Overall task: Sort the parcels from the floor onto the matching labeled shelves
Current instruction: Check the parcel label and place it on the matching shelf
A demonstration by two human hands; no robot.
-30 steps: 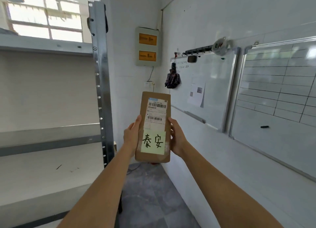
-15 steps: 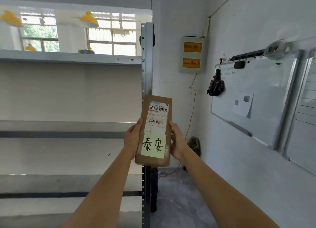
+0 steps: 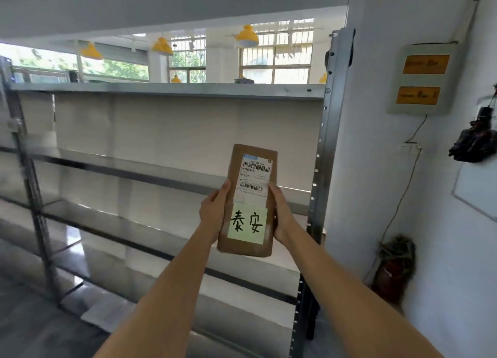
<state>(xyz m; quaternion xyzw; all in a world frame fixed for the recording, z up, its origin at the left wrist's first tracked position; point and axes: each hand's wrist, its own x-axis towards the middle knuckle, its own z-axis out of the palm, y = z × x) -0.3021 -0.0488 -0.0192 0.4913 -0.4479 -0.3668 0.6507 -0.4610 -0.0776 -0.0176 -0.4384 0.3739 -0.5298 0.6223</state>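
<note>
A flat, oblong brown cardboard parcel [image 3: 248,199] is held upright in front of the chest by both hands, the left hand [image 3: 213,212] gripping its left long edge and the right hand [image 3: 281,214] gripping its right long edge, with the thumbs laid against the front face. On that face a white printed shipping label with barcodes [image 3: 255,177] is seen above a pale yellow-green sticky note [image 3: 247,224] on which two characters, 泰安, are handwritten in dark ink. Behind the parcel a grey metal shelving rack with perforated uprights [image 3: 161,91] is seen, and its visible tiers carry no parcels; no destination labels can be made out on the shelf edges, which are partly blurred. The floor from which the parcels are to be taken is barely shown, so the number left there cannot be told. To the right, a pale wall box with two orange plates [image 3: 421,78] is mounted on the white wall. The task is judged to be at an early stage: one parcel is in hand and appears to be presented for reading, nothing is seen to be shelved yet, and what is left is the matching of this note to a shelf label, the placing of the parcel, and the handling of any remaining parcels.
</note>
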